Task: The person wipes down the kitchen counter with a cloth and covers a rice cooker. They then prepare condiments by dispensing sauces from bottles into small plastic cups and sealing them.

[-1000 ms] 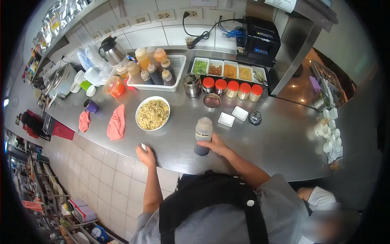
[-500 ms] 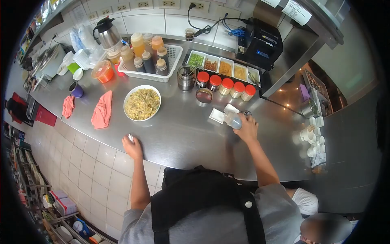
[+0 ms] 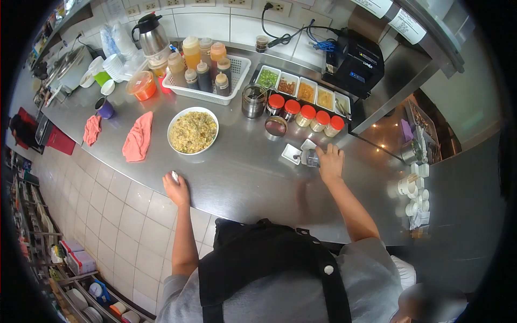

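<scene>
My right hand (image 3: pixel 331 162) is closed around a small clear bottle (image 3: pixel 310 158), which lies tilted on its side with its mouth end over a small white dish (image 3: pixel 290 153). A second white dish (image 3: pixel 308 144) sits just behind. Closed near the counter's front edge, my left hand (image 3: pixel 176 191) holds a small white object (image 3: pixel 174 176), too hidden to name. Beyond that hand stands a white bowl (image 3: pixel 215 141) heaped with fried rice (image 3: pixel 191 131). Two pink cloths (image 3: pixel 138 137) rest to its left.
Red-lidded jars (image 3: pixel 306 114), a metal canister (image 3: pixel 252 101) and a topping tray (image 3: pixel 350 110) stand behind the dishes. Farther left are a white basket (image 3: pixel 239 72) of squeeze bottles, an orange-filled tub (image 3: pixel 141 86) and a purple cup (image 3: pixel 104 109). Another person is partly visible at lower right.
The bottle in my right hand has tipped flatter over the white dish. My left hand keeps its grip and place. The whole view has shifted slightly.
</scene>
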